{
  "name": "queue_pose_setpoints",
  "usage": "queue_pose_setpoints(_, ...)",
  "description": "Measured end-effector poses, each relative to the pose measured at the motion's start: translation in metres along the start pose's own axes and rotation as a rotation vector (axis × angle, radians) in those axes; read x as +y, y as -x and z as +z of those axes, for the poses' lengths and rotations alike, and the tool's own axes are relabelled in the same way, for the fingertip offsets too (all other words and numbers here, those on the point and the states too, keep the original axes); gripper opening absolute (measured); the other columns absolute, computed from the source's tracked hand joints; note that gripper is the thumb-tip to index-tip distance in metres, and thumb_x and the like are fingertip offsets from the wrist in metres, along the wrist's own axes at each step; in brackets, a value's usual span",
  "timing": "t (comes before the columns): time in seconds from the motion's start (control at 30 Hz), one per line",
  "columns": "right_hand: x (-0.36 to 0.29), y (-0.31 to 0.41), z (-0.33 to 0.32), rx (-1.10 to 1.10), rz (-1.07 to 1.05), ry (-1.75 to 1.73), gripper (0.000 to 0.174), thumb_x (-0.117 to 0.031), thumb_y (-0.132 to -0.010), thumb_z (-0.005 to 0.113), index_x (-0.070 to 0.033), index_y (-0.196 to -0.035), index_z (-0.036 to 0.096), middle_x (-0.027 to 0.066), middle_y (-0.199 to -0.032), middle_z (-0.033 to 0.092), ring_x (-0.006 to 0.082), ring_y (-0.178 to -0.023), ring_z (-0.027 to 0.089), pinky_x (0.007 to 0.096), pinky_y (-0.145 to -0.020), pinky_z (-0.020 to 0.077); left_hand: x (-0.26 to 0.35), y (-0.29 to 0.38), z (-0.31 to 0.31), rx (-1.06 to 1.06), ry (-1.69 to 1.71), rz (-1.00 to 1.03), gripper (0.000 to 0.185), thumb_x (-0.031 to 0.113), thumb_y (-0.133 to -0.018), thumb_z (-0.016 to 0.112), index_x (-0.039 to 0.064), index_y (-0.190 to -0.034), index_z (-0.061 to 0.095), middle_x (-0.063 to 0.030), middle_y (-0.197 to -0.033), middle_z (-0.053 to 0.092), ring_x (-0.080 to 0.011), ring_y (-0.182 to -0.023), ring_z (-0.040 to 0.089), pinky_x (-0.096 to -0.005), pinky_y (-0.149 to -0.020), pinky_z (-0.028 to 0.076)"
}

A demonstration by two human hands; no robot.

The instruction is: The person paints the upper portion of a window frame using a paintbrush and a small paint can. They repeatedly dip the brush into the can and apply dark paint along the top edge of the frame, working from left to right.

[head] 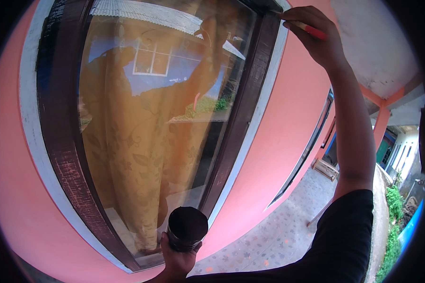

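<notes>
My right hand (313,39) is raised to the upper right corner of a window and grips a paintbrush by its red-tipped handle (315,32). The brush's end lies against the dark brown wooden frame (249,70), near its pale outer border (265,95); the bristles are hard to make out. Low in front of me, my left hand (180,256) holds up a dark, round paint can (187,228) from below. Its inside looks black, so the paint level cannot be told. Along the left side of the frame, the brown paint is worn and streaky (71,166).
Behind the glass pane (156,116) hangs a yellow patterned curtain (134,169), overlaid by my reflection. Pink wall (290,106) surrounds the window. A second window (304,152) lies farther along it. Below is a tiled floor (255,247), with a wooden item (324,169) farther off and plants (393,208) at right.
</notes>
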State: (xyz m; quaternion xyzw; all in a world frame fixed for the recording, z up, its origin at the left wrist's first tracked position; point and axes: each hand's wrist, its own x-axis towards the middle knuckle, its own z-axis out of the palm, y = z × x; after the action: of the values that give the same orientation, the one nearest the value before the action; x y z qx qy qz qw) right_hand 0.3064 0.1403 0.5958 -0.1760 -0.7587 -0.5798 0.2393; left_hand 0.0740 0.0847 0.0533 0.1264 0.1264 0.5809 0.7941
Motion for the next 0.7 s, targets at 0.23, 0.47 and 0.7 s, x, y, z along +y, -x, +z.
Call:
queue_pose_setpoints(0.23,-0.023,-0.020,-0.019,-0.067,0.099,0.185,0.012,-0.010,-0.084,0.079,-0.008,-0.095,0.075,0.0080,-0.096,0.074,0.0285,-0.098,0.068,0.0399,-0.084,0.0563,-0.002,0.002,0.001,0.023,0.004,-0.016,0.067,0.076,-0.093,0.040,0.028,-0.137,0.055,0.0012,-0.133,0.063,-0.0222,-0.117,0.061,-0.0469,-0.092,0.046)
queue_pose_setpoints(0.47,-0.023,-0.022,-0.017,-0.076,0.047,0.184,0.013,-0.010,-0.084,0.079,-0.007,-0.096,0.074,0.0085,-0.097,0.073,0.0277,-0.095,0.069,0.0396,-0.083,0.0567,-0.003,0.002,0.002,0.003,0.009,-0.009,0.066,0.075,-0.094,0.039,0.027,-0.137,0.056,0.0005,-0.130,0.065,-0.0226,-0.115,0.063,-0.0464,-0.090,0.048)
queue_pose_setpoints(0.7,-0.024,-0.021,-0.013,-0.064,0.057,0.141,0.013,-0.009,-0.084,0.079,-0.006,-0.096,0.074,0.0090,-0.095,0.073,0.0279,-0.095,0.069,0.0393,-0.083,0.0567,-0.005,0.003,0.001,0.004,-0.001,-0.017,0.067,0.075,-0.094,0.040,0.026,-0.136,0.056,0.0008,-0.131,0.064,-0.0221,-0.117,0.061,-0.0465,-0.090,0.047)
